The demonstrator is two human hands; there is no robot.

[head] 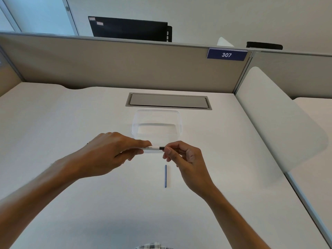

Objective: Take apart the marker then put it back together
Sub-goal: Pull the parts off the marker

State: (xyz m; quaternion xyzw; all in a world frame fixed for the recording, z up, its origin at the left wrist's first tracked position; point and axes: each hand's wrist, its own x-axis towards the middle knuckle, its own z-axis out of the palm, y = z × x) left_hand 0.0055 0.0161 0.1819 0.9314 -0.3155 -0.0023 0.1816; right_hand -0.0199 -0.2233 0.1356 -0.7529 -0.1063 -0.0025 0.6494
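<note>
1. Worktop [71, 123]: white, carries everything. Grey cable hatch [168, 101] at the far edge.
2. Clear plastic container [157, 123] sits just beyond our hands, nothing visible in it.
3. Left hand [111, 151]: our fingers and thumb are curled round the left end of the marker barrel [151, 148]. Firm grip, covers about half the barrel.
4. Right hand [186, 155]: thumb and forefinger pinch the dark end piece [162, 148] at the barrel's right end. Other fingers are loosely curled and idle.
5. Marker barrel: held level in the air between both hands, above the worktop, just in front of the container. White, printed text showing.
6. Blue inner rod [165, 176]: lies on the worktop just below our hands, pointing away from us, touching nothing. Looks like the ink core, so the marker is already partly apart.
7. Handling, our read: light, stiff, smooth plastic, likely slippery. Hold the barrel mid-length and take the end piece by its sides. Twist or pull straight along the axis, no bending. The rod is thin and will roll if nudged.
</note>
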